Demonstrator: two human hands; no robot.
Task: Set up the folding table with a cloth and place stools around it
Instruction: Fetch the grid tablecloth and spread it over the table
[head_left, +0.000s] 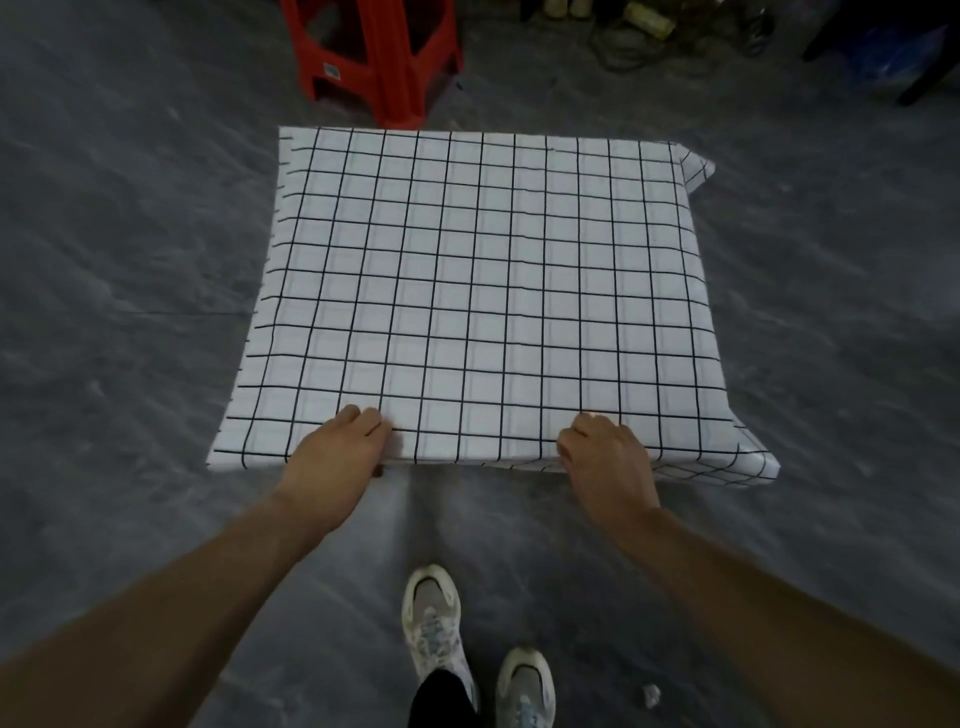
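White checked cloth (483, 291) lay spread; left hand (337, 447) and right hand (605, 452) gripped its lower edge, red stool (374, 57) upper left.

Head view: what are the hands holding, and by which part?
The left hand and the right hand each grip the checked cloth along its near edge.

A dim, streaky grey floor (130, 260) runs to tangled cables (623, 57) and a dark furniture leg (924, 73).
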